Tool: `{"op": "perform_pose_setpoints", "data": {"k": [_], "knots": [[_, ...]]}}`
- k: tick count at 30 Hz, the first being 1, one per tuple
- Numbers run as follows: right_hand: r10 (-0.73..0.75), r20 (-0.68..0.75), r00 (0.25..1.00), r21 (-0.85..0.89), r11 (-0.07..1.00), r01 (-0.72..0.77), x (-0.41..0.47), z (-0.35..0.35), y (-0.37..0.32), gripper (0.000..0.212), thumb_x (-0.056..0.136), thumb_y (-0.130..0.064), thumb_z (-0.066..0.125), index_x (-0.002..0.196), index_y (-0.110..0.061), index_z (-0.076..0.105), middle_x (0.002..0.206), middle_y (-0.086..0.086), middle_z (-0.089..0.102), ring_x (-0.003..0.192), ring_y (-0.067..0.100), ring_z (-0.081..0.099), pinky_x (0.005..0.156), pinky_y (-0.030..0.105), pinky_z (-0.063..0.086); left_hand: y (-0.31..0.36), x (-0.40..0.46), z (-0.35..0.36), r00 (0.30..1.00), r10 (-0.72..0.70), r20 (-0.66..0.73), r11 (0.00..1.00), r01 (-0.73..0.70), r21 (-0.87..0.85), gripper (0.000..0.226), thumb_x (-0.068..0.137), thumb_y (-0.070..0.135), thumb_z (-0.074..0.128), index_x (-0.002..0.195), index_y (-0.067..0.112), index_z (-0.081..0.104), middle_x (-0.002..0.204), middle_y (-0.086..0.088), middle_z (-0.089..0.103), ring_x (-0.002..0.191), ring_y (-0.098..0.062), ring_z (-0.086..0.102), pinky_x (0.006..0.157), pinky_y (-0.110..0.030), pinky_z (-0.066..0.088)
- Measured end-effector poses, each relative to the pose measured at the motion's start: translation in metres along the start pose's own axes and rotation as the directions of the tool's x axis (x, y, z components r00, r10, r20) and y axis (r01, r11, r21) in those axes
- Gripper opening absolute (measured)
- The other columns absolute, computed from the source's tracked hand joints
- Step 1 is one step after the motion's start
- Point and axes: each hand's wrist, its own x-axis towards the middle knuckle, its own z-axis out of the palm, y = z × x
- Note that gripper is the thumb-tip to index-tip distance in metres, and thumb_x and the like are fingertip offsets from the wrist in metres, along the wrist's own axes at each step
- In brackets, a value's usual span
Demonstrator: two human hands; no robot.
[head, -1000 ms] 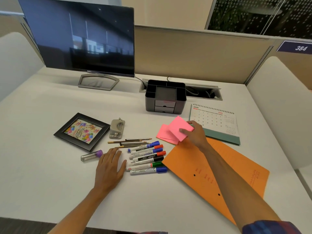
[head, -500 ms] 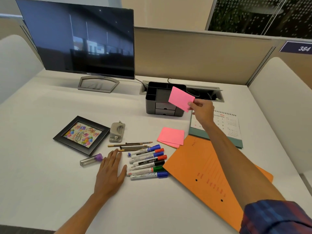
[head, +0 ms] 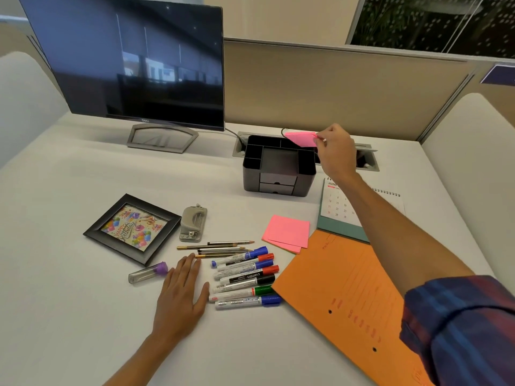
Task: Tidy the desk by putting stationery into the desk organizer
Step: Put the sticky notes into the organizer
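Observation:
A black desk organizer (head: 279, 181) with small drawers stands at the back centre of the desk. My right hand (head: 335, 153) pinches a pink sticky-note pad (head: 301, 139) just above the organizer's rear right compartment. More pink sticky notes (head: 287, 232) lie on the desk in front of the organizer. Several markers (head: 245, 277) and several pencils (head: 220, 247) lie in a cluster near the middle. My left hand (head: 181, 298) rests flat on the desk beside the markers, holding nothing. A clear lead tube with a purple cap (head: 147, 274) lies left of that hand.
A monitor (head: 133, 59) stands at the back left. A framed birthday picture (head: 132, 228) and a grey hole punch (head: 193, 224) lie left of centre. A desk calendar (head: 342, 215) and an orange folder (head: 351, 296) lie on the right. A cable slot (head: 365, 158) opens behind the organizer.
My right hand lifted one pink pad off the pile and carried it back and up to the organizer's rear right. My left hand stayed flat on the desk.

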Motion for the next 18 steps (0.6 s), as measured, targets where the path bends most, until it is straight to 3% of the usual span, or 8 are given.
{"op": "perform_pose_setpoints", "data": {"k": [5,9,13,18], "knots": [[-0.089,0.074,0.993,-0.177,0.979,0.101,0.018,0.016,-0.002,0.023,0.097,-0.015,0.053,0.097,-0.002,0.072,0.095,0.010,0.057,0.073,0.029,0.059,0.066,0.035,0.049,0.000,0.001,0.000,1.000,0.008,-0.007,1.000,-0.008,-0.006,0.067,0.097,0.054,0.019,0.147,0.013,0.037,0.154,-0.003,0.035,0.141,-0.022,0.032,0.115,-0.036,0.021],[-0.072,0.158,0.985,-0.318,0.940,0.120,0.027,0.027,-0.003,0.017,0.093,-0.006,0.054,0.098,-0.003,0.070,0.097,0.011,0.056,0.073,0.034,0.060,0.066,0.038,0.049,0.000,0.001,0.000,1.000,0.014,-0.010,1.000,-0.014,0.000,0.066,0.097,0.053,0.021,0.146,0.013,0.039,0.154,-0.003,0.036,0.141,-0.023,0.033,0.114,-0.037,0.022],[-0.040,0.188,0.981,-0.332,0.938,0.102,0.027,0.031,-0.008,0.025,0.090,0.001,0.050,0.111,-0.005,0.062,0.106,0.014,0.057,0.083,0.039,0.062,0.071,0.044,0.051,-0.001,0.002,0.000,1.000,0.008,-0.011,1.000,-0.008,0.000,0.066,0.097,0.053,0.021,0.147,0.014,0.037,0.155,-0.002,0.034,0.142,-0.022,0.031,0.115,-0.037,0.022],[-0.033,0.150,0.988,-0.281,0.957,0.074,0.006,0.032,-0.010,0.035,0.093,-0.006,0.051,0.127,-0.010,0.055,0.116,0.010,0.061,0.090,0.035,0.064,0.071,0.040,0.050,0.001,0.001,-0.002,1.000,0.010,-0.010,1.000,-0.010,0.000,0.066,0.097,0.053,0.021,0.146,0.013,0.038,0.153,-0.004,0.037,0.140,-0.023,0.033,0.114,-0.037,0.023]]}}
